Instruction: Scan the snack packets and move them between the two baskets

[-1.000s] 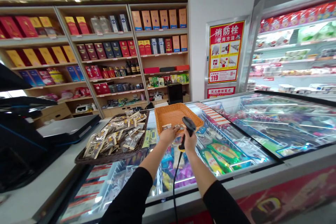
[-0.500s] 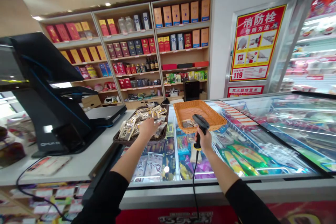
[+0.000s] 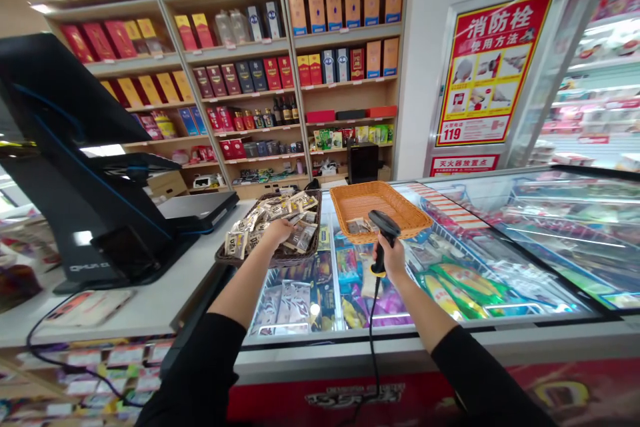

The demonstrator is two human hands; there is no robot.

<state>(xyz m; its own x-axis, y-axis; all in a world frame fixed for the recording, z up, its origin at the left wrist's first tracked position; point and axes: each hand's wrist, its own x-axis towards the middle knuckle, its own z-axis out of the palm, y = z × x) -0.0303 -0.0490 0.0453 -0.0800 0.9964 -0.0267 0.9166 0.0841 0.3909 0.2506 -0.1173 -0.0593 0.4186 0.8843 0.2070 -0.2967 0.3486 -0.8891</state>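
Note:
My left hand (image 3: 280,232) is down among small clear-and-gold snack packets (image 3: 260,215) heaped in a dark brown woven basket (image 3: 231,257). Its fingers are closed at the edge of one packet (image 3: 302,235); the fingertips are partly hidden. My right hand (image 3: 393,257) is wrapped round the handle of a black barcode scanner (image 3: 384,221), held upright with its cable hanging down. Behind the scanner stands an orange woven basket (image 3: 400,203), with a few similar packets (image 3: 359,225) in its near left corner.
Both baskets rest on a glass-topped chest freezer (image 3: 330,293) with bagged goods inside. At left, a black checkout terminal (image 3: 100,173) with a scale plate (image 3: 200,207) stands on a white counter (image 3: 165,280). Shelves of boxes (image 3: 250,73) line the back wall.
My left hand has moved slightly left and nearer within the dark basket, and packets there have shifted. My right hand still holds the scanner. The view has shifted slightly.

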